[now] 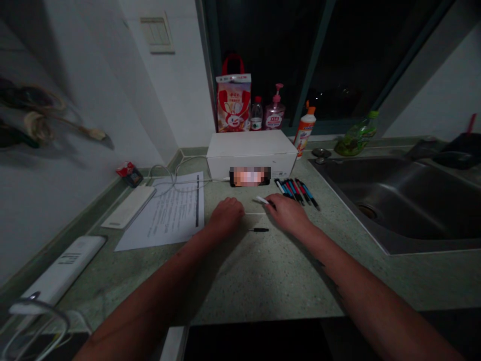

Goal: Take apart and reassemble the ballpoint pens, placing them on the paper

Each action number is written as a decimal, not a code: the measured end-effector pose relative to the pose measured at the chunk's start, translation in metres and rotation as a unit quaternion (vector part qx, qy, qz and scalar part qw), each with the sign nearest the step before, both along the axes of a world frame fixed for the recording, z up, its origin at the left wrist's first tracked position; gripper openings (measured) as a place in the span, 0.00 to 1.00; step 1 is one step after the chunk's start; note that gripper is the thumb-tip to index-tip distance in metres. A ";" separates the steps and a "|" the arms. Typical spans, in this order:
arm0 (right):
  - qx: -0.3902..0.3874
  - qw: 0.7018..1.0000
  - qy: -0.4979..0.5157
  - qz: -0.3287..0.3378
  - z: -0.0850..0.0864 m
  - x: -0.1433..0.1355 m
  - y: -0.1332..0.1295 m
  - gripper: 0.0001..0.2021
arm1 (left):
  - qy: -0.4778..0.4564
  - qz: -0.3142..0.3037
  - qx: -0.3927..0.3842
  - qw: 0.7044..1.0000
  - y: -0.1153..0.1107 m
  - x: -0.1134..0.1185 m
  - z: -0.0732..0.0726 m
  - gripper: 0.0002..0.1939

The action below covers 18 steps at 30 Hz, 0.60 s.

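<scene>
My right hand (288,211) is closed on a white pen barrel (262,200), which points left from its fingertips. My left hand (227,214) rests on the counter with its fingers curled; what they hold, if anything, is hidden. Between the two hands runs a thin white rod (256,214), like a pen refill, its left end at my left fingers. Closer to me, a short black pen part (260,230) with a thin tip lies on the counter. Several pens (295,190) with black, blue and red parts lie side by side just beyond my right hand.
A phone (250,177) leans on a white box (251,148) at the back. Left are a printed sheet (173,210), a white power bank (129,206) and a power strip (63,268) with cables. The sink (409,200) is at right. Bottles (275,113) stand behind the box.
</scene>
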State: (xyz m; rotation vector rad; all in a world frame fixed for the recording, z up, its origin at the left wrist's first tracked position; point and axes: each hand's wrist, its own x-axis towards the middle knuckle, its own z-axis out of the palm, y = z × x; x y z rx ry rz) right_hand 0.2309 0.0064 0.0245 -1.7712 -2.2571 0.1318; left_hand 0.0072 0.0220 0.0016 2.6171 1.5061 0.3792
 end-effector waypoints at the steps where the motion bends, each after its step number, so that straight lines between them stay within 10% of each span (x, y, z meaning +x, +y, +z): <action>1: -0.002 1.000 -0.007 -0.003 0.000 0.001 0.000 0.12 | -0.011 0.015 0.001 1.000 0.001 -0.001 0.002 0.09; 18: 0.000 0.999 -0.051 0.014 0.009 -0.001 -0.004 0.14 | 0.001 0.057 0.084 0.995 0.003 -0.011 0.012 0.10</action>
